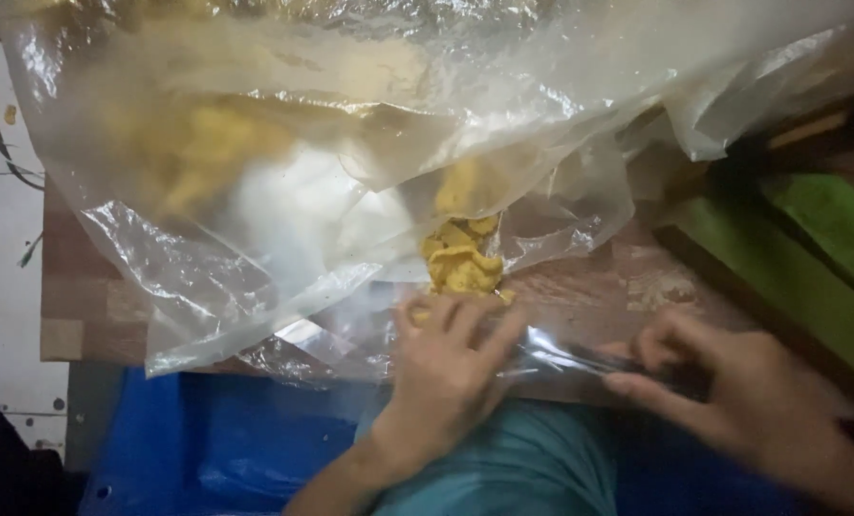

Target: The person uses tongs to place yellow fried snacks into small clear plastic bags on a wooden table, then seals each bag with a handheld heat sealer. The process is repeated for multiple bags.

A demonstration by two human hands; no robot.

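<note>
A big clear plastic bag [283, 143] lies across a wooden table [92, 287] and holds yellow crisps. A pile of these yellow crisps [460, 258] shows at the bag's mouth. My left hand [446, 368] rests with fingers spread on a small clear plastic bag [541, 349] just below the pile, fingertips touching the crisps. My right hand [752, 401] is at the right, its fingers pinched on the other end of that small bag. The image is blurred, so the small bag's outline is hard to trace.
Green wooden boards [809, 258] run along the right side. A blue tarp [216, 440] lies under the table's near edge, next to a teal cloth [522, 468] on my lap. A white tiled floor [1, 268] shows at the left.
</note>
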